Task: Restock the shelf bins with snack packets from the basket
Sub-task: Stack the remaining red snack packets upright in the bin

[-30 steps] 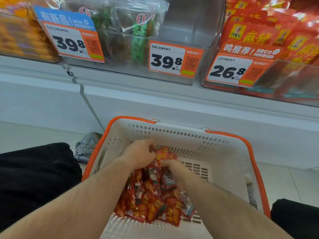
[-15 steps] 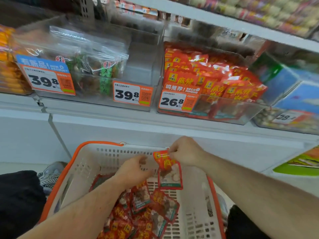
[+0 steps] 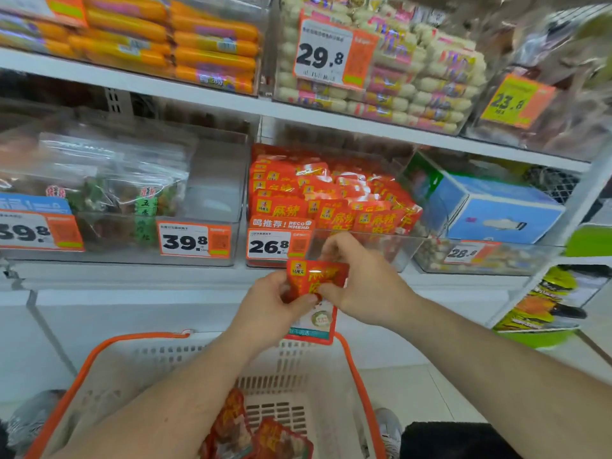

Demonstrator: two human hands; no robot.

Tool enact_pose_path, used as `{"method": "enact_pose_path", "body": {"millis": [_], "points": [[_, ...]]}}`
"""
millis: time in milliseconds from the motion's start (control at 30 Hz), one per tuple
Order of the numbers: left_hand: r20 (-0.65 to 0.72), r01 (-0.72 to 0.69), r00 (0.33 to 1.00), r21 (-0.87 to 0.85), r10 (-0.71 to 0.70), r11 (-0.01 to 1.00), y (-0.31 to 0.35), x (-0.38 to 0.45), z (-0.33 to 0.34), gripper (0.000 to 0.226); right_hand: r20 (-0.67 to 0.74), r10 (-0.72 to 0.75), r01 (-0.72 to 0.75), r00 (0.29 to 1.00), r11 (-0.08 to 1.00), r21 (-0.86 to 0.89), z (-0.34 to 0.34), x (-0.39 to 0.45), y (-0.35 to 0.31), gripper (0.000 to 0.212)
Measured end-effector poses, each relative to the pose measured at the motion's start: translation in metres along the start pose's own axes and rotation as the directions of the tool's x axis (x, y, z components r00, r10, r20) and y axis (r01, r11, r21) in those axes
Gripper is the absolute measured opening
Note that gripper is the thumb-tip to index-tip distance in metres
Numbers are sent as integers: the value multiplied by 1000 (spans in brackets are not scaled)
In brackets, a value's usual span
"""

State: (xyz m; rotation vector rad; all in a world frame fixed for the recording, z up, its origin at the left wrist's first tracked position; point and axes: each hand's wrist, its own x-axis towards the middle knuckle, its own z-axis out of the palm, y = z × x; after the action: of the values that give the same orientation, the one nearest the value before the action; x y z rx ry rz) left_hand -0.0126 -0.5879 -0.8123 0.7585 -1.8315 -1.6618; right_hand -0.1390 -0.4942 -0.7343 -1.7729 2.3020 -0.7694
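Red packet held upright, long axis vertical, logo end up and clear window end hanging down, right in front of the bin of matching red packs and above the basket. Both forearms reaching up and forward, left hand pinching the packet's left edge, right hand pinching its right side, so packet sandwiched between the two grips. More packets down in the basket.

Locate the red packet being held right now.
In the head view, the red packet is centre frame, pinched between the left hand and right hand, above the basket rim and just below the 26.8 price tag on the red-snack bin.
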Motion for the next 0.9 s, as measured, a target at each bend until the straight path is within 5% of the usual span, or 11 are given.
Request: {"method": "enact_pose_path", "body": {"millis": [133, 200, 267, 333, 433, 667, 900], "points": [[13, -151, 988, 177, 151, 973, 32, 18, 11, 24, -24, -24, 19, 999, 978, -206, -24, 0, 5, 34], [-7, -276, 958, 231, 285, 933, 50, 25, 16, 29, -162, -80, 32, 984, 960, -279, -36, -1, 7, 25], [-137, -396, 852, 464, 505, 793, 64, 37, 18, 49, -366, -179, 49, 913, 940, -337, -47, 0, 12, 20], [-241, -252, 754, 752, 610, 609, 71, 51, 14, 88, -572, -272, 46, 774, 925, -378, -60, 4, 18, 19], [-319, -3, 810, 838, 493, 546, 69, 69, 4, 119, -731, -305, -35, 610, 912, -409, -83, 12, 32, 20], [-340, 44, 818, 842, 464, 538, 45, 77, 0, 120, -707, 104, -407, 699, 872, -273, -101, 36, 73, 16], [-302, 18, 832, 853, 466, 522, 40, 75, -8, 118, -584, 179, -476, 792, 781, -405, -91, 58, 94, 13]]}}
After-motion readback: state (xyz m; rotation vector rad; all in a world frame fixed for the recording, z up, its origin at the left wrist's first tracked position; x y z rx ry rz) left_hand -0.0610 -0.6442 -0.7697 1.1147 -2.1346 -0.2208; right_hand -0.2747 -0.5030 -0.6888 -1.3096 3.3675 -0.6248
